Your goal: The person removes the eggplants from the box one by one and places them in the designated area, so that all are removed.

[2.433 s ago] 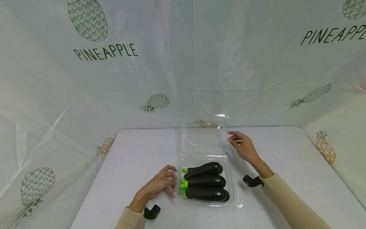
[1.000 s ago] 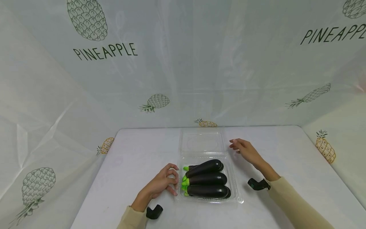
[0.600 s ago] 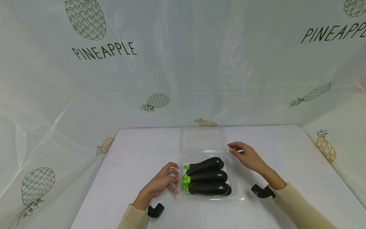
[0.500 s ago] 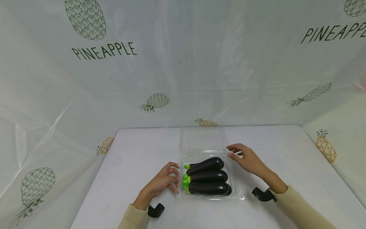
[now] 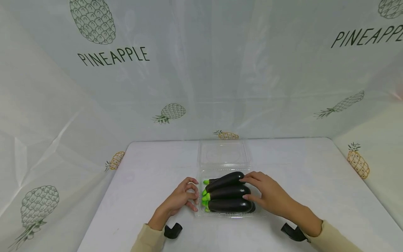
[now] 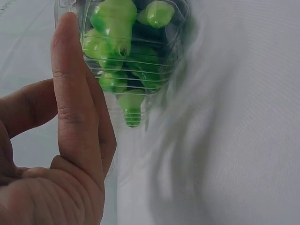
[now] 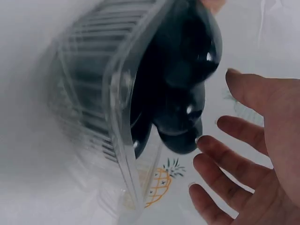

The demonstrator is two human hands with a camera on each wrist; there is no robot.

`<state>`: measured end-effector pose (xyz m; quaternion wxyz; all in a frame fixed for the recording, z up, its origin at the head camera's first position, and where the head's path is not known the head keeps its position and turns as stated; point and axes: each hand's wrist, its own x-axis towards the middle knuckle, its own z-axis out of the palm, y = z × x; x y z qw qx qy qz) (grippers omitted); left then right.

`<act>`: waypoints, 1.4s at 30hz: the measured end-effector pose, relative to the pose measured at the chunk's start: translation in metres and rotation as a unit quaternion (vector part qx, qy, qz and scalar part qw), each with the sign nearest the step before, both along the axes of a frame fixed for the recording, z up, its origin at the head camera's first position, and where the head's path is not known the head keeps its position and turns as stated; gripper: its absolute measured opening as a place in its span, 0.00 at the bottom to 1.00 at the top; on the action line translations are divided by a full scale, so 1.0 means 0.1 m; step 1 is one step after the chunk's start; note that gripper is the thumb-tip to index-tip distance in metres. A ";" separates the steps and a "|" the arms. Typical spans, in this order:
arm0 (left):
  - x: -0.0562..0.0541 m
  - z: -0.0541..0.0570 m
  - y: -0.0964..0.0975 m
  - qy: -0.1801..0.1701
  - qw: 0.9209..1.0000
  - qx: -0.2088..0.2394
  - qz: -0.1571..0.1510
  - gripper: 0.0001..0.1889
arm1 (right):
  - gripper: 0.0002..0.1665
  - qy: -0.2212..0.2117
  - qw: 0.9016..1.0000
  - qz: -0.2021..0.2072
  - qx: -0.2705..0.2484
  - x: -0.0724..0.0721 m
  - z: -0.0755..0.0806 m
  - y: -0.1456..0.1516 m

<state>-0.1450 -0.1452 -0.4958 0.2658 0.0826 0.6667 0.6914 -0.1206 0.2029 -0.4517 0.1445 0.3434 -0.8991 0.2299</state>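
Several dark eggplants (image 5: 231,205) with bright green stem ends lie piled in a clear plastic clamshell box (image 5: 226,216), whose lid (image 5: 224,153) is folded back flat on the table. My left hand (image 5: 178,198) is at the box's left wall, its bent fingers loosely spread; the left wrist view shows the index finger by the wall and green stems (image 6: 115,28) behind the plastic. Over the box's right edge reaches my right hand (image 5: 271,195), thumb and fingers apart beside the eggplants' rounded ends (image 7: 180,110). Nothing is gripped in either hand.
The box stands on a white table (image 5: 151,168). A pale curtain (image 5: 201,70) printed with pineapples hangs behind and on both sides. Black wrist devices (image 5: 173,231) sit on both forearms, near the beige sleeves (image 5: 337,238).
The lid, raised at first, has come down flat behind the box. My right hand has moved from beside the lid toward me and left, over the eggplants' ends. My left hand stays nearly in place.
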 end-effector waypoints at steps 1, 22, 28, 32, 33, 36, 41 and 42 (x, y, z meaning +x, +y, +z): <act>0.00 0.01 0.00 0.000 1.000 0.001 0.000 0.22 | 0.29 0.002 1.000 0.005 0.003 0.02 0.00 -0.01; 0.01 0.01 -0.01 -0.005 1.000 0.004 -0.001 0.22 | 0.27 0.085 0.988 0.093 0.086 0.20 -0.05 -0.06; 0.00 -0.01 0.00 -0.011 1.000 0.003 -0.001 0.22 | 0.34 0.121 0.981 0.086 0.125 0.22 -0.05 -0.09; 0.01 0.00 0.01 -0.011 1.000 0.005 -0.003 0.22 | 0.37 0.151 0.976 0.080 0.138 0.23 -0.06 -0.11; 0.02 0.00 0.01 -0.010 1.000 0.005 -0.003 0.22 | 0.37 0.156 0.975 0.078 0.140 0.23 -0.07 -0.11; 0.02 0.01 0.00 -0.010 1.000 0.005 -0.005 0.22 | 0.36 0.161 0.973 0.074 0.148 0.23 -0.08 -0.12; 0.02 0.00 0.00 -0.010 1.000 0.006 -0.005 0.22 | 0.35 0.156 0.973 0.067 0.158 0.25 -0.06 -0.12; 0.02 0.00 0.00 -0.010 1.000 0.007 -0.005 0.22 | 0.35 0.154 0.973 0.066 0.158 0.26 -0.05 -0.11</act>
